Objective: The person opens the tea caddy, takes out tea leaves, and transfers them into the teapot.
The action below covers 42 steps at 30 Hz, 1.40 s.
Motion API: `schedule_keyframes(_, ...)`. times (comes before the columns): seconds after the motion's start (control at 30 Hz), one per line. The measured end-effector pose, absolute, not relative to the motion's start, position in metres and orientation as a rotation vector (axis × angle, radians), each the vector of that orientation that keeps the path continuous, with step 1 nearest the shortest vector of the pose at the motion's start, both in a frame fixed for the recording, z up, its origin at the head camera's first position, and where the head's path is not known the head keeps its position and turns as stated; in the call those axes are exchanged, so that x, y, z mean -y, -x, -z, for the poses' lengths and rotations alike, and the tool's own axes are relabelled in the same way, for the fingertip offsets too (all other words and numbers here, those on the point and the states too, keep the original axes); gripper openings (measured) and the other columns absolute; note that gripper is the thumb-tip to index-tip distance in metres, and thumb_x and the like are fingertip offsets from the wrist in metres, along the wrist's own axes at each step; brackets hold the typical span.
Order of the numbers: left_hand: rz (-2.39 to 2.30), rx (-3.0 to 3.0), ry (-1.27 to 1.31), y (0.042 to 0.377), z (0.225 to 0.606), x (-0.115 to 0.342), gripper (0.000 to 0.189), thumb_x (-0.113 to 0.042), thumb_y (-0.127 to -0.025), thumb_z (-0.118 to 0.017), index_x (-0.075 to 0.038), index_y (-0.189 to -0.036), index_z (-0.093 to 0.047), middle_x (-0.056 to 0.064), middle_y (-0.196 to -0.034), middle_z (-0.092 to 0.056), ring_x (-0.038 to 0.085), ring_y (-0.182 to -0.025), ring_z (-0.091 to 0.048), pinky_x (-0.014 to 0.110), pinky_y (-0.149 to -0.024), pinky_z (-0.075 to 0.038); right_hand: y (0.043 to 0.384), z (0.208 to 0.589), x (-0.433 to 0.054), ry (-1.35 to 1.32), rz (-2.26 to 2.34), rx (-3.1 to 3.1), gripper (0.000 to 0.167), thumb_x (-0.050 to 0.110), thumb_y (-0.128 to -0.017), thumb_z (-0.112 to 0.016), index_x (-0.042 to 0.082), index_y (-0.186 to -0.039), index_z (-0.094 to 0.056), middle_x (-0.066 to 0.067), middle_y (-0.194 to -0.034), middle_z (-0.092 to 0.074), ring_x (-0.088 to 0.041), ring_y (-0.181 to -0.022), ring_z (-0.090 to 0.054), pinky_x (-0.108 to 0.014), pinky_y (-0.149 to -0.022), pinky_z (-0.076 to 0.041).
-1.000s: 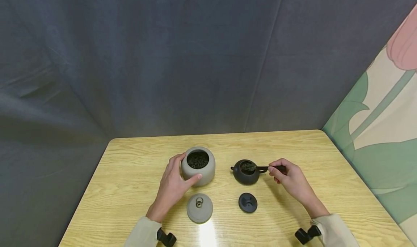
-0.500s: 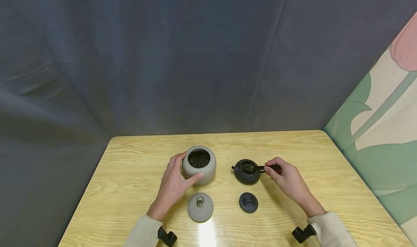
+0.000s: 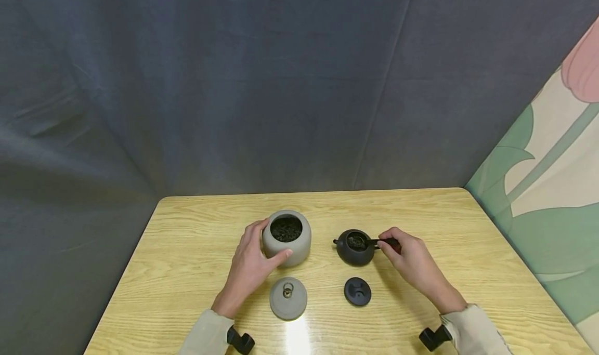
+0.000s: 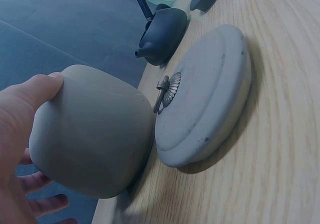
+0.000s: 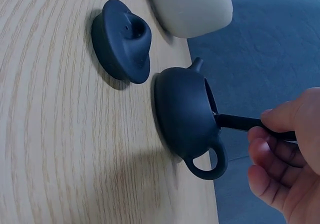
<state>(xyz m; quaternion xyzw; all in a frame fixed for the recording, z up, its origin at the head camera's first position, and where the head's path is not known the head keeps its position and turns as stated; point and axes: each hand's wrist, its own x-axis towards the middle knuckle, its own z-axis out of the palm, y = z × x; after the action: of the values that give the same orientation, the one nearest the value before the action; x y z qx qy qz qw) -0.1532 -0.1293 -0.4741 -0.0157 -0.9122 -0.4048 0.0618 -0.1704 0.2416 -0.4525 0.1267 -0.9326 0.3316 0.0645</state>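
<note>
A slim black scoop, likely light, best held rearward, is reaching from the pinching right grip into a round matte-black teapot, the left grip holding a rounded matte-grey jar.

Premises: a screened-off tabletop station, arranged like a booth. Plain dark cloth, creased and seamed, covers the far and left sides; a tulip-patterned panel covers the right. A wood-grain table stands within. Whether the wider building is home, office or studio cannot be determined.
</note>
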Motion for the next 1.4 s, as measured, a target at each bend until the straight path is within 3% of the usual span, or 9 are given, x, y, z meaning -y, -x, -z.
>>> schedule_keyframes(0.3, 1.224, 2.748, 0.055, 0.153, 0.473, 0.129, 0.097, -0.057, -0.085, -0.087, -0.021, -0.163, -0.041, 0.006, -0.166, -0.042, 0.037, -0.150, -0.048, 0.063, -0.115, -0.046, 0.165, 0.448, -0.238, -0.498, -0.741, 2.748, 0.010, 0.008, -0.099, -0.076, 0.009, -0.109, -0.074, 0.004, -0.087, -0.071, -0.001, -0.069, -0.051, -0.021, -0.058, -0.044)
schedule_keyframes(0.87, 1.241, 2.745, 0.059, 0.151, 0.472, 0.129, 0.097, -0.055, -0.085, -0.087, -0.020, -0.163, -0.040, 0.008, -0.166, -0.042, 0.037, -0.149, -0.049, 0.064, -0.115, -0.045, 0.159, 0.445, -0.238, -0.584, -0.509, 2.650, 0.012, 0.011, -0.095, -0.080, 0.012, -0.107, -0.075, 0.002, -0.091, -0.074, -0.006, -0.073, -0.065, -0.025, -0.061, -0.054)
schedule_keyframes(1.13, 1.229, 2.748, 0.059, 0.152, 0.472, 0.128, 0.098, -0.055, -0.085, -0.087, -0.019, -0.163, -0.041, 0.008, -0.166, -0.042, 0.037, -0.149, -0.049, 0.063, -0.116, -0.045, 0.156, 0.436, -0.245, -0.488, -0.702, 2.656, 0.012, 0.008, -0.096, -0.079, 0.012, -0.107, -0.076, 0.007, -0.084, -0.069, 0.002, -0.068, -0.050, -0.021, -0.057, -0.044)
schedule_keyframes(1.4, 1.231, 2.750, 0.058, 0.152, 0.471, 0.129, 0.097, -0.055, -0.085, -0.087, -0.018, -0.163, -0.041, 0.008, -0.166, -0.043, 0.037, -0.149, -0.049, 0.063, -0.115, -0.045, 0.156, 0.433, -0.255, -0.432, -0.851, 2.586, 0.011, 0.005, -0.096, -0.078, 0.012, -0.105, -0.076, 0.005, -0.084, -0.072, 0.004, -0.069, -0.051, -0.020, -0.060, -0.046)
